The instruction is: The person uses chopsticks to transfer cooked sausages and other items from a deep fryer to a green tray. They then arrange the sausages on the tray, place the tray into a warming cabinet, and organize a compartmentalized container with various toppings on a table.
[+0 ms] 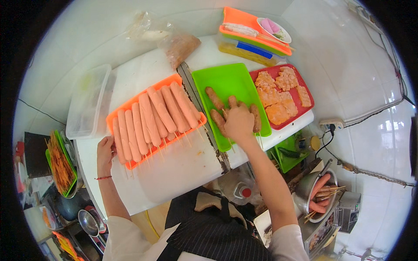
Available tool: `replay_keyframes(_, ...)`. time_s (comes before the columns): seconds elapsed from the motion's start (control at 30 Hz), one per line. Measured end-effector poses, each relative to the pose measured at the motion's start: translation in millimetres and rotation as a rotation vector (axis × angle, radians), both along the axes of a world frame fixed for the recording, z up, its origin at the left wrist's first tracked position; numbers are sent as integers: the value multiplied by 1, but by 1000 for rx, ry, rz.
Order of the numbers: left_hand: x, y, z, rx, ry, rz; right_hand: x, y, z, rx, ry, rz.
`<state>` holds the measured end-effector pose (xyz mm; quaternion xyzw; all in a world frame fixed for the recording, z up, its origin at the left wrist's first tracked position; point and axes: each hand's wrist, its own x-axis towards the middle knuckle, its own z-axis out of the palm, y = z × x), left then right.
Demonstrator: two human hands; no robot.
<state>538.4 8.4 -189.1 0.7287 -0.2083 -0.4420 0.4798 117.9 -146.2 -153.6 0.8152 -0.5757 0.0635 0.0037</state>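
My left hand (pixel 106 152) is at the near left corner of an orange plastic tray (pixel 143 162), its fingers curled at the rim. Pale pink sausages (pixel 148 119) on wooden sticks lie side by side in that tray, some stacked on others. My right hand (pixel 240 122) reaches down into a bright green tray (pixel 228 75) among browner skewered sausages (pixel 214 98). Its fingertips are hidden behind the hand, so whether they grip a sausage does not show. Another brown sausage (pixel 255 117) lies just right of the hand.
A red tray (pixel 306 111) of orange-coated meat slices adjoins the green one. Behind stand a stacked orange tray (pixel 238 16) and a plastic bag of meat (pixel 183 49). A clear plastic box (pixel 89 101) stands left. A steel bowl (pixel 302 192) of sausages is lower right.
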Motion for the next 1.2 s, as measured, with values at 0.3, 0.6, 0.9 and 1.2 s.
replay_keyframes(0.3,8,-4,-12,-3,-15,-60,-63,73,37,414,-540,-341)
replay_keyframes(0.6,-21,-1,55,130,-867,-102,-74,125,9,285,-761,-496)
replay_keyframes(0.9,-250,-64,113,-493,-780,-714,-90,114,-7,120,-718,-595)
replay_keyframes(1.2,-367,-123,63,-77,-627,-1047,-76,105,-13,-245,-510,-385)
